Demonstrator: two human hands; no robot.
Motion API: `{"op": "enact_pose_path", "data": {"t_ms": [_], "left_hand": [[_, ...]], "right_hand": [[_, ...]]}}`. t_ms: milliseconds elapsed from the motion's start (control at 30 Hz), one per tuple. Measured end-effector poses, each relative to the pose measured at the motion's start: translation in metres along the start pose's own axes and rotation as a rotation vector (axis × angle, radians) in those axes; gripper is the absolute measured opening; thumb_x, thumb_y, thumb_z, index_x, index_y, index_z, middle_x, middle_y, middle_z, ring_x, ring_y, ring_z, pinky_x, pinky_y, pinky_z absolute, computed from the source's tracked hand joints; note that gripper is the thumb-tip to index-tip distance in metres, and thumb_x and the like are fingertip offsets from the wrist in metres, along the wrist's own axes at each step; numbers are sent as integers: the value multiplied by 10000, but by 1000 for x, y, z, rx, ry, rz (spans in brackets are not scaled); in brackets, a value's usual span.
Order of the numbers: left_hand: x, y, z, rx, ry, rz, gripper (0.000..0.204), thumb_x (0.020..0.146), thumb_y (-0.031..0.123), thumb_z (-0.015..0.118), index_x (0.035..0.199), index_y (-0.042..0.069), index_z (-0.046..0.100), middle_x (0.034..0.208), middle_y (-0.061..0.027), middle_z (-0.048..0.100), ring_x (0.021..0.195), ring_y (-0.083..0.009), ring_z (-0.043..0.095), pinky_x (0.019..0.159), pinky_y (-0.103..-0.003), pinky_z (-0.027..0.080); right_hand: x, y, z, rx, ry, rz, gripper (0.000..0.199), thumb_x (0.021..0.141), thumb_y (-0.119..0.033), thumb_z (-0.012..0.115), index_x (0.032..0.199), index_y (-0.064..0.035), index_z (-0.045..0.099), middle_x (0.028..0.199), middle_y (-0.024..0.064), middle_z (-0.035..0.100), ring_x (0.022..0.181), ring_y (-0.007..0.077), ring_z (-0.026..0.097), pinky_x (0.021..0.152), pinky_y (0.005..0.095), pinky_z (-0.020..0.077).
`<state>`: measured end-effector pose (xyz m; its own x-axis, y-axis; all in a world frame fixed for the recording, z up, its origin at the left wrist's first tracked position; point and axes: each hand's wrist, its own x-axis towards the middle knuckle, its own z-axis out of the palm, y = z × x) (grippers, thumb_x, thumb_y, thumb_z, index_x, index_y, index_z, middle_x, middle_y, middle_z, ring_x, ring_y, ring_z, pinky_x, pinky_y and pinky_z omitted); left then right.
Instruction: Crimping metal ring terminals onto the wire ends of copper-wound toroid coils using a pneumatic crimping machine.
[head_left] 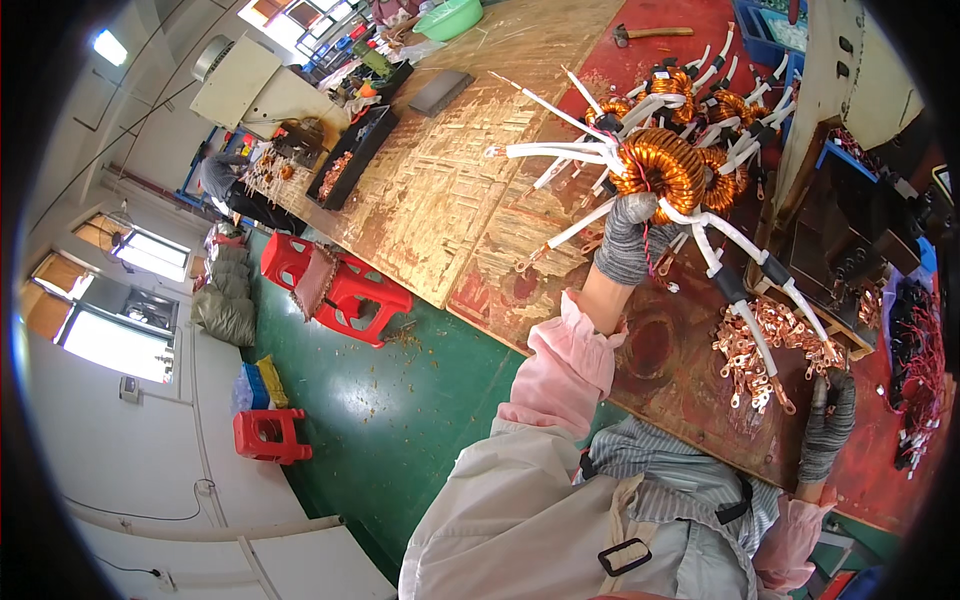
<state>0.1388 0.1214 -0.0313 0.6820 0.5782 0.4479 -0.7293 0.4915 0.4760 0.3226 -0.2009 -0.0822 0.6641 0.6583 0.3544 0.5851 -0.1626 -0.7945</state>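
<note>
My left hand [632, 238], in a grey knit glove, grips a copper-wound ring coil [659, 165] and holds it up above the red worktable [690, 380]. Several white sleeved leads [560, 152] fan out from the coil. One lead runs down to the right, ending in a black sleeve [740, 292] and a copper terminal. My right hand [830, 425], also gloved, pinches the lower end of that lead beside a heap of loose copper ring terminals [765, 345].
More wound coils [728, 110] lie behind on the table near a grey machine [850, 90]. A worn plywood top [450, 180] stretches left, with black trays [352, 155], a green basin [450, 18] and a hammer [650, 33]. Red plastic stools [340, 285] stand on the green floor.
</note>
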Motion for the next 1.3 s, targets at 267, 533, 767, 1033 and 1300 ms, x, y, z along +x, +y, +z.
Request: {"op": "enact_pose_path", "data": {"t_ms": [267, 533, 767, 1033, 1300], "left_hand": [[1, 1, 2, 31, -2, 0, 652, 688, 223, 667, 1237, 8, 389, 1190, -170, 496, 1090, -326, 497, 908, -489, 433], [-4, -1, 0, -4, 82, 11, 631, 692, 223, 691, 1217, 10, 413, 1170, -156, 513, 1056, -312, 519, 880, -478, 458], [-9, 4, 10, 29, 98, -8, 702, 672, 258, 709, 1242, 11, 384, 1213, -164, 481, 1112, -311, 481, 944, -495, 402], [-27, 11, -14, 5, 177, 119, 618, 699, 241, 675, 1233, 56, 424, 1189, -127, 505, 1037, -283, 523, 909, -487, 421], [3, 8, 2, -133, -24, -66, 671, 645, 204, 695, 1236, 25, 430, 1198, -189, 494, 1009, -307, 557, 848, -450, 496]], "right_hand": [[3, -4, 1, 61, -8, 13, 106, 848, -19, 551, 953, -23, 536, 920, 60, 559, 846, 129, 527, 774, 245, 421], [4, -8, 1, 44, 15, -41, 130, 820, 0, 580, 943, -30, 550, 920, 58, 567, 830, 136, 545, 750, 248, 434], [-2, -10, -2, -15, 33, -53, 156, 791, 4, 608, 939, -38, 582, 902, 57, 590, 840, 144, 560, 727, 254, 442], [17, -40, -17, 201, 44, 159, 173, 793, -85, 630, 948, -15, 599, 856, 45, 603, 788, 117, 562, 708, 246, 463], [33, -42, -21, 480, 29, 110, 188, 797, -122, 648, 967, -44, 629, 871, 19, 635, 798, 76, 567, 722, 227, 464]]}}
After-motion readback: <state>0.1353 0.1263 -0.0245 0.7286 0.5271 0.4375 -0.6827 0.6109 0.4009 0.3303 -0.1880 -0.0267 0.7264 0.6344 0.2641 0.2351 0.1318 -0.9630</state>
